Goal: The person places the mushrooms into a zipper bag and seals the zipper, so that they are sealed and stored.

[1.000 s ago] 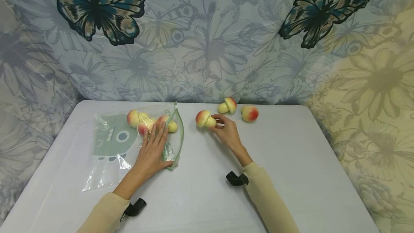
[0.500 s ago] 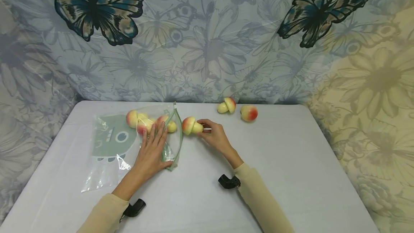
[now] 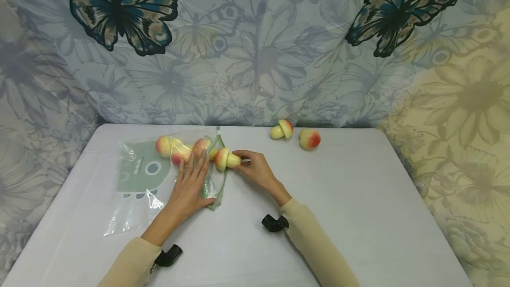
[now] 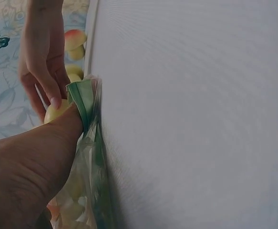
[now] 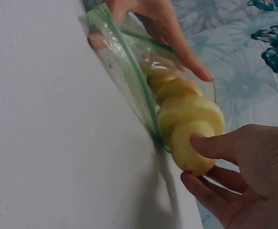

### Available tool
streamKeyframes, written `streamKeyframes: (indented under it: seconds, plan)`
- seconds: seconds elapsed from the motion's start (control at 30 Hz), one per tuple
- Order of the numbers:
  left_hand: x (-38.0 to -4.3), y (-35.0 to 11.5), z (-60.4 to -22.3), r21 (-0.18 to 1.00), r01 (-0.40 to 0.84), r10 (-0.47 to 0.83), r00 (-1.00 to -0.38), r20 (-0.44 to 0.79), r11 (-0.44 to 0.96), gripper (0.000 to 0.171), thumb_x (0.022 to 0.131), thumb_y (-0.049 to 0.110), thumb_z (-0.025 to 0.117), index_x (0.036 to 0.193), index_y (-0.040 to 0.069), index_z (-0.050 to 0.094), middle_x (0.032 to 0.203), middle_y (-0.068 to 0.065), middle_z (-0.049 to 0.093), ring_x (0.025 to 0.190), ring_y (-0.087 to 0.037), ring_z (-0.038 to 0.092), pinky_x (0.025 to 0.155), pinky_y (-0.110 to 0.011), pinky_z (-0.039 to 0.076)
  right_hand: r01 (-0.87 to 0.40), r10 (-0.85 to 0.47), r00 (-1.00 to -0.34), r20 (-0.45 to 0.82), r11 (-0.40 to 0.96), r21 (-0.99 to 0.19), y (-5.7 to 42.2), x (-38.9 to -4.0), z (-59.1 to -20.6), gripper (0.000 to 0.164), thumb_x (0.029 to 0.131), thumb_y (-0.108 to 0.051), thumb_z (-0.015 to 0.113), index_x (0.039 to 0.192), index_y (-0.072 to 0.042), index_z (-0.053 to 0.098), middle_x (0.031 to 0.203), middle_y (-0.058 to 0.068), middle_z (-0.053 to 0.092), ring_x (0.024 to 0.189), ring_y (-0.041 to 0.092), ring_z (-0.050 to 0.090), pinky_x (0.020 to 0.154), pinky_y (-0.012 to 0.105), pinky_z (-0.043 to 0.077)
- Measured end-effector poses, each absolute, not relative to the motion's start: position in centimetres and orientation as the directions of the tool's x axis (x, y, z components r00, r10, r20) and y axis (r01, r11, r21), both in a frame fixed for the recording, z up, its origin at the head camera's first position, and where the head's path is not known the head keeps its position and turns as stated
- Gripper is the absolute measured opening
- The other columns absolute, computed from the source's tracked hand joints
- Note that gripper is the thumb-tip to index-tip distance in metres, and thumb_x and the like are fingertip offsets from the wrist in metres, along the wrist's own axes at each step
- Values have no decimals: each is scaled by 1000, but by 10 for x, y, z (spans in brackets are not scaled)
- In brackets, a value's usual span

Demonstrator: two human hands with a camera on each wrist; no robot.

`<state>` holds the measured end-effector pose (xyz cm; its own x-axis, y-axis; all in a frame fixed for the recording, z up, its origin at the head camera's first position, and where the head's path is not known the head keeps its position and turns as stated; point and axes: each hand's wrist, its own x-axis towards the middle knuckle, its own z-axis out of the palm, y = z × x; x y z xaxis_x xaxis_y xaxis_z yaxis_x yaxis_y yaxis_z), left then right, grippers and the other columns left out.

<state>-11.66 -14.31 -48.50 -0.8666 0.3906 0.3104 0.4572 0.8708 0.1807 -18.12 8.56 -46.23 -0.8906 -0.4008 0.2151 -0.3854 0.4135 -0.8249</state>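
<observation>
My right hand (image 3: pixel 259 171) pinches a toy mushroom (image 3: pixel 223 159) by its pale yellow stem, its red-and-yellow cap pointing left. That cap is at the open mouth of a clear zip bag (image 3: pixel 137 178) with a green monster print. In the right wrist view, the held mushroom (image 5: pixel 192 143) fills the gap between the green zip strips (image 5: pixel 129 62). Several more mushrooms (image 3: pixel 164 146) lie inside the bag, partly behind my left fingers. Flat on the bag rests my left hand (image 3: pixel 185 196), fingers straight and spread, thumb at the lower zip edge.
Two more toy mushrooms, one on its side (image 3: pixel 282 129) and one with its red cap side showing (image 3: pixel 309 138), lie near the back edge of the white table (image 3: pixel 358 216). Behind the table hangs a butterfly-patterned cloth (image 3: pixel 263 65).
My right hand has carried the mushroom leftward from the table beside the bag to the bag's mouth. My left hand has stayed in place on the bag.
</observation>
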Motion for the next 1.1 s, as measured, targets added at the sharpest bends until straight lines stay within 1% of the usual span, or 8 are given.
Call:
streamKeyframes:
  seconds: [0.1, 0.23, 0.4, 0.57, 0.67, 0.77, 1.0, 1.1]
  plan:
    - [-116, -144, -485, 205, 456, 390, -872, 295, 866, 130, 54, 45, 94, 153, -2, 24, 163, -15, 10, 148, -42, 5, 116, -61, 4, -395, -397, -888, 230, 405, -824, 80, -182, -464, 38, 82, 4, 74, 119, 6, 65, 118, 22, 64, 102, 33, 67, 81, 29, 57]
    - [-116, -143, -484, 224, 462, 396, -874, 284, 858, 128, 55, 43, 93, 153, -1, 24, 163, -15, 10, 148, -42, 5, 116, -61, 4, -388, -367, -898, 241, 408, -827, 75, -183, -465, 39, 81, 4, 75, 119, 8, 65, 113, 22, 62, 97, 33, 68, 80, 29, 57]
    - [-116, -142, -484, 213, 461, 396, -873, 286, 861, 127, 55, 43, 93, 153, -2, 25, 163, -16, 12, 148, -41, 6, 116, -61, 6, -362, -324, -916, 238, 406, -839, 70, -185, -465, 44, 81, 5, 75, 122, 10, 60, 114, 24, 65, 99, 34, 68, 81, 31, 57]
    - [-117, -143, -483, 206, 458, 396, -874, 280, 865, 129, 55, 43, 93, 154, -1, 22, 163, -15, 11, 148, -42, 7, 116, -62, 6, -349, -276, -930, 244, 443, -826, 63, -186, -463, 35, 80, 0, 78, 113, 6, 67, 108, 21, 69, 92, 31, 71, 77, 29, 58]
    - [-116, -143, -483, 212, 460, 399, -875, 275, 862, 128, 56, 42, 93, 154, 0, 22, 163, -15, 10, 147, -45, 9, 115, -63, 7, -348, -260, -932, 252, 451, -822, 58, -185, -462, 31, 80, -2, 79, 109, 5, 69, 106, 20, 67, 89, 32, 71, 75, 26, 58]
    - [-116, -142, -482, 213, 462, 401, -874, 273, 861, 127, 55, 41, 94, 154, 1, 24, 163, -14, 10, 146, -47, 11, 114, -65, 9, -345, -246, -935, 257, 452, -822, 52, -186, -462, 31, 79, -3, 80, 108, 5, 70, 104, 20, 64, 91, 32, 69, 75, 26, 58]
    - [-115, -141, -481, 203, 459, 402, -875, 269, 865, 126, 57, 40, 94, 154, 1, 24, 163, -14, 11, 145, -48, 14, 112, -67, 12, -343, -237, -937, 256, 495, -798, 47, -188, -470, 29, 82, -7, 79, 107, 4, 70, 102, 17, 72, 83, 28, 71, 73, 32, 58]
    - [-114, -141, -481, 202, 457, 401, -877, 266, 866, 125, 57, 40, 94, 154, 1, 25, 163, -15, 11, 144, -49, 15, 112, -67, 12, -324, -247, -941, 231, 463, -825, 49, -187, -470, 33, 84, -7, 77, 113, 5, 68, 104, 19, 72, 84, 28, 73, 74, 32, 58]
